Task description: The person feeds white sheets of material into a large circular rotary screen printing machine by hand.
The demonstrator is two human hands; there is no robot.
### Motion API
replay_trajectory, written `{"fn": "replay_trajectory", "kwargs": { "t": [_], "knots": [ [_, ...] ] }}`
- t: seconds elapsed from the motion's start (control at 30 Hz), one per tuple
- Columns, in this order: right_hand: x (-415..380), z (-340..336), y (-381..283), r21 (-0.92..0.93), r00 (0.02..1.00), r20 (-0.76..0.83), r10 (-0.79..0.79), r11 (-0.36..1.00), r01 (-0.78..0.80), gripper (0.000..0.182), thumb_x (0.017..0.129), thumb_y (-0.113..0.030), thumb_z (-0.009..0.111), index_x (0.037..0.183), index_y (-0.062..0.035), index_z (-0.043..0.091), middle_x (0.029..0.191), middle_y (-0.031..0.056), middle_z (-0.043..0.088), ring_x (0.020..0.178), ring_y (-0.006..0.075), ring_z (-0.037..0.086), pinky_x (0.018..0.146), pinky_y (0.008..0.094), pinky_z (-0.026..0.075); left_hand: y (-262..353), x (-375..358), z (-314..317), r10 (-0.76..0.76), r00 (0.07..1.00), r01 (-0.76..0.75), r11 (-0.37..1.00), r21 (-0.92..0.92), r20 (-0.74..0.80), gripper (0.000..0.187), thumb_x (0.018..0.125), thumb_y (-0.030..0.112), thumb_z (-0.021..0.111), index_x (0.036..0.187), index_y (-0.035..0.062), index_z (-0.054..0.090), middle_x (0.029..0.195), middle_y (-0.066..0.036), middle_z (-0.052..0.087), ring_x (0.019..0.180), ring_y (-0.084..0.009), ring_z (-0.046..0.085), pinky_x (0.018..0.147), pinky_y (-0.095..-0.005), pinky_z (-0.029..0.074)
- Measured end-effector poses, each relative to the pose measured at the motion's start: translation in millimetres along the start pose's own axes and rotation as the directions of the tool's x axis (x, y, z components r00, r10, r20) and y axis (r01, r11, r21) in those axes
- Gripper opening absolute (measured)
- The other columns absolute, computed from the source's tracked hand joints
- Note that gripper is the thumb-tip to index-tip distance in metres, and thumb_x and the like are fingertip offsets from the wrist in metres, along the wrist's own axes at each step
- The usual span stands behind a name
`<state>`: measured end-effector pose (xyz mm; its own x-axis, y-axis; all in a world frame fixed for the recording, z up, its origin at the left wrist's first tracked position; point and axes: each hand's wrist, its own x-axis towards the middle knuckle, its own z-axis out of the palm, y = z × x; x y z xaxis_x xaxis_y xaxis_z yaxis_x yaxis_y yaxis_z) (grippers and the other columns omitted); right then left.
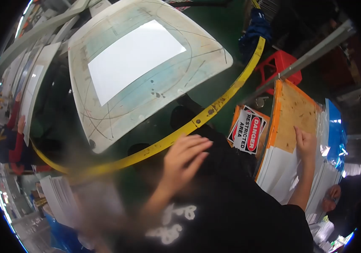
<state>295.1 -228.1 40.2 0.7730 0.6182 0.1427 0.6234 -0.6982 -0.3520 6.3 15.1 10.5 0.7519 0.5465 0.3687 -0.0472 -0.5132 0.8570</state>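
My left hand (pixel 184 162) is in front of my black shirt, just over the yellow band (pixel 163 147). Its fingers are stretched out and nothing shows in them. To the right, my right hand (pixel 306 145) is over the wooden board (pixel 292 111) with orange edges, beside the white sheets (pixel 275 168) stacked there. One digit of it points up and the other fingers look curled; what they hold, if anything, is hidden. Ahead, a white sheet (pixel 136 59) lies flat on the worn, pale work board (pixel 206 63).
A "DANGER RESTRICTED AREA" sign (pixel 248 130) lies left of the wooden board. Behind it stands a red stool (pixel 279 67). At the left, a person in red sleeves has a hand (pixel 21 124) at a panel. Another person's hands (pixel 331 198) show at the right.
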Motion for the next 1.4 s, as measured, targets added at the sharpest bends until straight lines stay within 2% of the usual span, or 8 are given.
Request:
{"fn": "replay_trajectory", "kwargs": {
  "t": [0.2,0.4,0.53,0.63,0.77,0.9,1.07,1.4],
  "knots": [
    [51,-38,-136,0.013,0.843,-0.184,-0.505,0.856,0.516,0.023,0.082,-0.023,0.062,0.074,-0.0016,0.062,0.058,0.0105,0.054,0.047,0.0252,0.046,0.048,0.0329,0.032,14,9,54,-0.014,0.863,0.206,0.923,-0.326,0.505,0.061,0.082,0.023,0.066,0.132,0.0015,0.039,0.118,-0.020,0.052,0.105,-0.0325,0.054,0.090,-0.0370,0.042],
    [55,-43,-234,0.125,0.603,-0.487,-0.631,0.633,0.764,0.046,0.086,-0.046,0.053,0.084,-0.0019,0.065,0.049,-0.0005,0.037,0.045,0.0142,0.041,0.049,0.0293,0.030,-4,-5,92,0.083,0.983,-0.007,0.908,-0.418,0.164,0.052,0.083,0.003,0.059,0.132,0.0070,0.041,0.109,-0.017,0.061,0.095,-0.0247,0.063,0.076,-0.0314,0.049],
    [77,-21,-232,0.165,0.330,-0.644,-0.690,0.296,0.941,0.075,0.085,-0.061,0.044,0.125,0.0014,0.042,0.098,0.0135,0.052,0.085,0.0180,0.047,0.078,0.0355,0.036,-21,-12,64,-0.126,0.991,0.135,0.948,-0.290,0.048,0.045,0.085,0.002,0.058,0.127,0.0031,0.045,0.108,-0.017,0.061,0.090,-0.0222,0.064,0.074,-0.0286,0.050],
    [88,1,-215,0.155,0.498,-0.717,-0.488,0.586,0.796,0.083,0.081,-0.067,0.045,0.137,-0.0073,0.030,0.133,0.0177,0.039,0.123,0.0293,0.038,0.104,0.0465,0.026,-10,-6,34,-0.484,0.868,0.491,0.810,-0.320,0.109,0.041,0.087,0.004,0.058,0.125,0.0003,0.045,0.111,-0.015,0.059,0.096,-0.0194,0.060,0.080,-0.0279,0.048],
    [107,20,-136,0.269,0.825,-0.559,-0.083,0.923,0.275,0.075,0.084,-0.058,0.050,0.138,-0.0099,0.030,0.141,0.0150,0.029,0.129,0.0287,0.031,0.105,0.0463,0.025,-20,-8,35,-0.531,0.835,0.342,0.707,-0.620,-0.146,0.042,0.088,0.006,0.058,0.126,-0.0014,0.042,0.115,-0.011,0.055,0.104,-0.0167,0.053,0.088,-0.0284,0.044],
    [118,65,-43,0.527,0.993,0.079,0.091,0.842,-0.119,0.068,0.089,-0.035,0.057,0.138,-0.0005,0.027,0.139,0.0183,0.034,0.128,0.0258,0.034,0.105,0.0355,0.026,-36,-9,32,-0.426,0.850,0.201,0.806,-0.557,-0.310,0.044,0.086,0.003,0.059,0.124,-0.0006,0.037,0.111,-0.012,0.053,0.101,-0.0187,0.054,0.089,-0.0290,0.043],
    [101,78,-62,0.790,0.981,0.161,-0.104,0.609,-0.065,0.069,0.087,-0.021,0.060,0.139,0.0035,0.023,0.140,0.0192,0.033,0.128,0.0250,0.035,0.105,0.0345,0.026,-38,-5,17,-0.584,0.734,0.252,0.709,-0.659,-0.347,0.048,0.083,-0.004,0.055,0.120,0.0040,0.025,0.108,-0.010,0.051,0.095,-0.0099,0.051,0.079,-0.0255,0.045],
    [99,109,-80,0.749,0.982,0.110,-0.156,0.662,0.021,0.059,0.093,-0.027,0.050,0.140,0.0010,0.026,0.139,0.0161,0.037,0.129,0.0224,0.033,0.106,0.0327,0.024,-65,-29,0,-0.461,0.715,0.338,0.886,-0.317,-0.525,0.051,0.084,-0.002,0.055,0.127,-0.0024,0.029,0.118,-0.012,0.047,0.107,-0.0149,0.048,0.095,-0.0286,0.036]
  ]
}}
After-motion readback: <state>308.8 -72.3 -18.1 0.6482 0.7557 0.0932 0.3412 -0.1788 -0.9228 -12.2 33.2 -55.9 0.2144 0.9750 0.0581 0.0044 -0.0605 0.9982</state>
